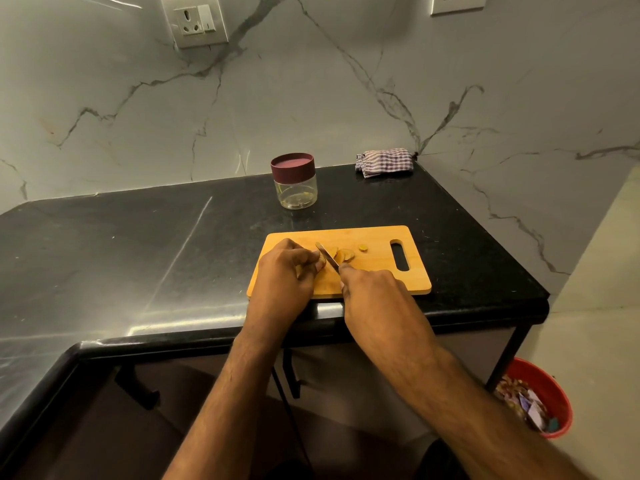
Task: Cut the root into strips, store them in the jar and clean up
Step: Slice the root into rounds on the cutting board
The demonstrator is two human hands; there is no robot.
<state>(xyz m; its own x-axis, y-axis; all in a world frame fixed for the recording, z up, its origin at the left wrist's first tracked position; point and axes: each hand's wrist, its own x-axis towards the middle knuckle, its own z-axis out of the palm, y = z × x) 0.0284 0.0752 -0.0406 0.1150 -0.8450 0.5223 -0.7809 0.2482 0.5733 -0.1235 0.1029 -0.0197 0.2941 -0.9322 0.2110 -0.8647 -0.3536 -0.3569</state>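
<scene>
A wooden cutting board (374,237) lies on the black counter. My left hand (285,275) pinches the brown root (321,262) at the board's left part. My right hand (372,292) grips a knife (327,256) whose blade rests across the root right beside my left fingertips. Cut slices (344,254) lie just right of the blade, and one small yellow piece (363,247) sits further right. A clear jar (296,192) with a maroon lid (292,164) on it stands behind the board.
A checked cloth (384,161) lies crumpled at the counter's back right corner by the marble wall. The counter's right edge (512,251) drops to the floor, where a red bin (540,396) holds scraps. A wall socket (194,20) is above left.
</scene>
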